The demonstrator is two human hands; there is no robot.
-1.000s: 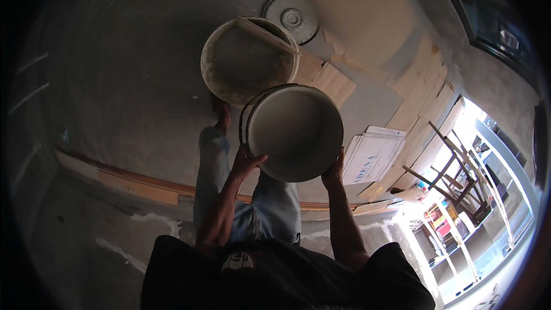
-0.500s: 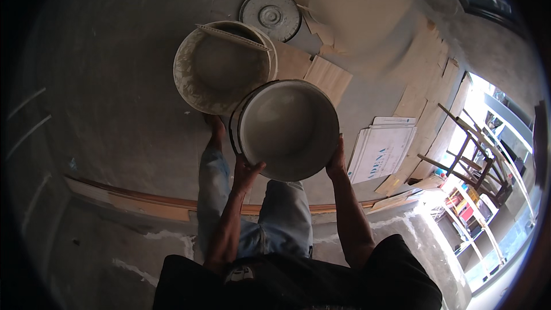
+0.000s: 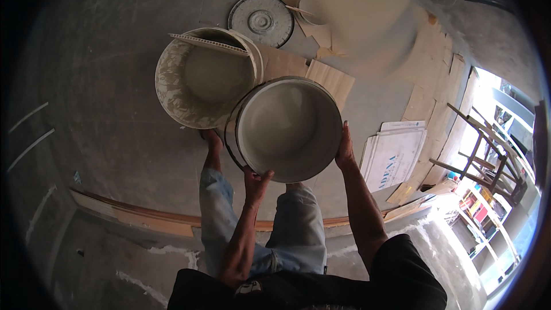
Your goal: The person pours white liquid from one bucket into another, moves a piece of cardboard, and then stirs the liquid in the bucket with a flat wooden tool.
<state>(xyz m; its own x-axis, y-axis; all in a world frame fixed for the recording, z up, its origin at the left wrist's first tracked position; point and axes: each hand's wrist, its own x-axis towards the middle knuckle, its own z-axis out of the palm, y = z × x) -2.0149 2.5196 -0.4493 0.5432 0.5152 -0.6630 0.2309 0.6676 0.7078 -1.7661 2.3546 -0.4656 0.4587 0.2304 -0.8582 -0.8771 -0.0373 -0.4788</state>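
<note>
Between my two hands I hold a round bucket (image 3: 327, 117) with a dark wire handle, tilted so that I look into it; its inside is coated grey. My left hand (image 3: 258, 185) grips the near left rim, thumb over the edge. Against the right side presses my right hand (image 3: 345, 149), its fingers mostly hidden behind the wall. Left of it on the floor stands a larger, pale bucket (image 3: 170, 83) with splattered walls and grey matter at the bottom. A ribbed pale strip (image 3: 212, 44) lies across its far rim.
A round grey lid (image 3: 244, 20) lies beyond the buckets. Cardboard sheets (image 3: 367, 28) cover the floor at the far right, with a wooden board (image 3: 332, 83) near the held bucket. A flat white carton (image 3: 396, 155) is to my right. Wooden furniture with legs (image 3: 482, 149) stands by the bright opening.
My view has shifted slightly. My right hand has slid a little along the bucket's side, its fingers straighter. The bucket stays in both hands beside the larger one.
</note>
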